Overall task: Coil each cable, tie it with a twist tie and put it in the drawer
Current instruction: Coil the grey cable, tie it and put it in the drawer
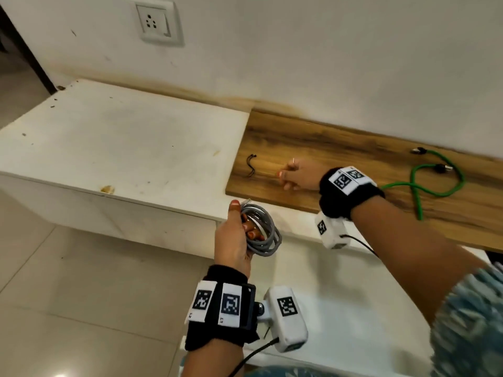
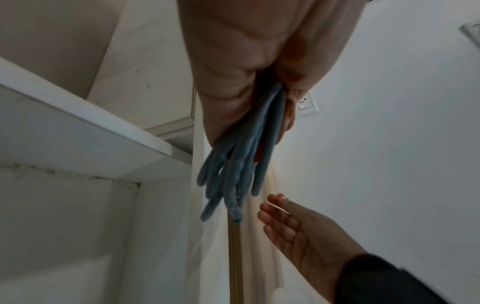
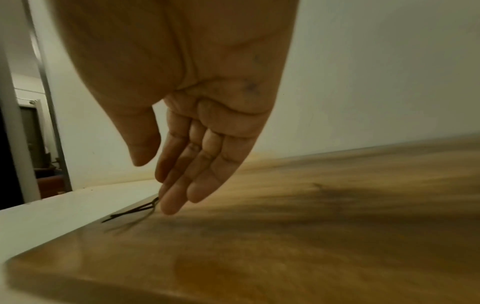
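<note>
The left grip [image 1: 236, 235] is curled round a coiled gray cable [image 1: 262, 231], thumb up along the top of the coil and fingertips poking through its middle; it holds the bundle in the air just off the front edge of the white table [image 1: 122, 140]. In the left wrist view the loops of the cable [image 2: 233, 164] hang out from under the palm.

The right grip [image 1: 295, 176] reaches out flat over the wooden table [image 1: 340, 148], fingers straight and close together, holding nothing. In the right wrist view its fingertips [image 3: 171, 205] come down just beside the black twist ties [image 3: 135, 211]; whether they touch cannot be told.

The twist ties [image 1: 251, 165] lie near the left edge of the wooden table, close to where it meets the white one. A green cable [image 1: 424, 183] lies uncoiled toward the right end of the wooden table, 1 strand running to its front edge, well apart from both hands.

A wall socket [image 1: 156, 21] sits above the white table.
</note>
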`<action>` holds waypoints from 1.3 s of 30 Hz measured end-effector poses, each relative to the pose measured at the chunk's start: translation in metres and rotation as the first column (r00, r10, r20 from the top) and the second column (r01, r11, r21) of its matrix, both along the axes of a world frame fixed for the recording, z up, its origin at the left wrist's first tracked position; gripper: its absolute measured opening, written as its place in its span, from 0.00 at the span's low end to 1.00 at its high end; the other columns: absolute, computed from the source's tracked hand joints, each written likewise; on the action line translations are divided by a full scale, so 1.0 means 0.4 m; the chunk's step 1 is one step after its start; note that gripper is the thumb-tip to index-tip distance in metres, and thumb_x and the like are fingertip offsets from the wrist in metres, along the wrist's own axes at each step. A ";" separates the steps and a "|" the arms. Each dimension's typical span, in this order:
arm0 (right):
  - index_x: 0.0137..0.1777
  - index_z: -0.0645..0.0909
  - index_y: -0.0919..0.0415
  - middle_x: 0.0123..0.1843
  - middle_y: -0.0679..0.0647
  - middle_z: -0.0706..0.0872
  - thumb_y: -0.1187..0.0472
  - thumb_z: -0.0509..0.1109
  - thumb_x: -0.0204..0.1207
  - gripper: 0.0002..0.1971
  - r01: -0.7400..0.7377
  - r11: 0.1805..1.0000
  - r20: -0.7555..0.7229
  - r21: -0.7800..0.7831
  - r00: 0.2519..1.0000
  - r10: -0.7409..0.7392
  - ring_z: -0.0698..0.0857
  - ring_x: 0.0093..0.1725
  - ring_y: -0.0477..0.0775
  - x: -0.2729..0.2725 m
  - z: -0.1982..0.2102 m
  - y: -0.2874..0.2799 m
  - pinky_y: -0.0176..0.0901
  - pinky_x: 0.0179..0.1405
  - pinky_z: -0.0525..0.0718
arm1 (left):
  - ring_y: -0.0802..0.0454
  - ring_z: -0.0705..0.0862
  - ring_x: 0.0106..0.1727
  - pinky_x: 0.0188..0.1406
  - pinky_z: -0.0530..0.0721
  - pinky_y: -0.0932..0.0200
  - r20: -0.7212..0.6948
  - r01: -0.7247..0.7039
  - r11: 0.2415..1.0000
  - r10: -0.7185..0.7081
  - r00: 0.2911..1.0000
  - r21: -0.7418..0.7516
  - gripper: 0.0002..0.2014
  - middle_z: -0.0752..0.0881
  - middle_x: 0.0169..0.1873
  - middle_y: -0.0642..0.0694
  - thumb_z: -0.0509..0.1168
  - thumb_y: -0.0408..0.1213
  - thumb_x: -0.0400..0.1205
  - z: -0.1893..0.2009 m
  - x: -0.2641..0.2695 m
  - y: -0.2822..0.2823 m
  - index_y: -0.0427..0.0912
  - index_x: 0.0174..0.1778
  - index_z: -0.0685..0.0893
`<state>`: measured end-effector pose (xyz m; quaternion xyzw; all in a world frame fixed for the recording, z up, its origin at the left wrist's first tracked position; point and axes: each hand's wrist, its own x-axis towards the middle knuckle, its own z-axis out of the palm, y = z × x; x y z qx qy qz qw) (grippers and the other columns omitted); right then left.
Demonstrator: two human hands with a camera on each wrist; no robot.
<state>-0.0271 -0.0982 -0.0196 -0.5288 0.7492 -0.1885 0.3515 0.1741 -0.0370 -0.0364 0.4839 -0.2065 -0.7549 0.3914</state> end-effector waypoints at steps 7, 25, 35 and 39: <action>0.48 0.87 0.55 0.43 0.51 0.91 0.51 0.67 0.79 0.10 -0.009 1.000 -0.276 0.014 0.961 0.012 0.87 0.49 0.54 0.031 -0.052 -0.175 0.51 0.59 0.82 | 0.60 0.76 0.17 0.26 0.73 0.61 0.063 -0.004 1.000 0.005 0.998 -0.010 0.19 0.77 0.14 0.56 0.58 0.51 0.85 -0.020 0.033 -0.030 0.42 0.35 0.78; 0.36 0.82 0.62 0.37 0.55 0.83 0.54 0.68 0.76 0.12 0.031 0.998 -0.591 0.050 0.807 0.005 0.78 0.32 0.53 0.088 -0.074 -0.230 0.38 0.21 0.68 | 0.55 0.73 0.22 0.31 0.74 0.59 0.176 0.017 0.996 -0.001 0.984 -0.090 0.21 0.74 0.13 0.57 0.59 0.55 0.83 -0.011 0.008 -0.022 0.45 0.30 0.78; 0.47 0.86 0.54 0.48 0.53 0.88 0.54 0.68 0.76 0.07 0.013 0.995 -0.520 -0.102 0.852 -0.064 0.78 0.41 0.50 0.057 -0.079 -0.200 0.36 0.28 0.68 | 0.55 0.73 0.22 0.34 0.74 0.57 0.156 0.021 0.996 -0.007 0.988 -0.089 0.20 0.74 0.14 0.56 0.59 0.54 0.84 -0.014 0.011 -0.024 0.45 0.30 0.79; 0.44 0.87 0.52 0.47 0.50 0.88 0.53 0.70 0.74 0.06 0.039 0.990 -0.465 -0.136 0.880 -0.098 0.80 0.42 0.47 0.048 -0.086 -0.189 0.35 0.38 0.72 | 0.56 0.74 0.23 0.35 0.75 0.57 0.156 0.037 0.995 -0.022 0.987 -0.090 0.20 0.75 0.13 0.57 0.59 0.54 0.84 -0.018 0.007 -0.021 0.45 0.33 0.81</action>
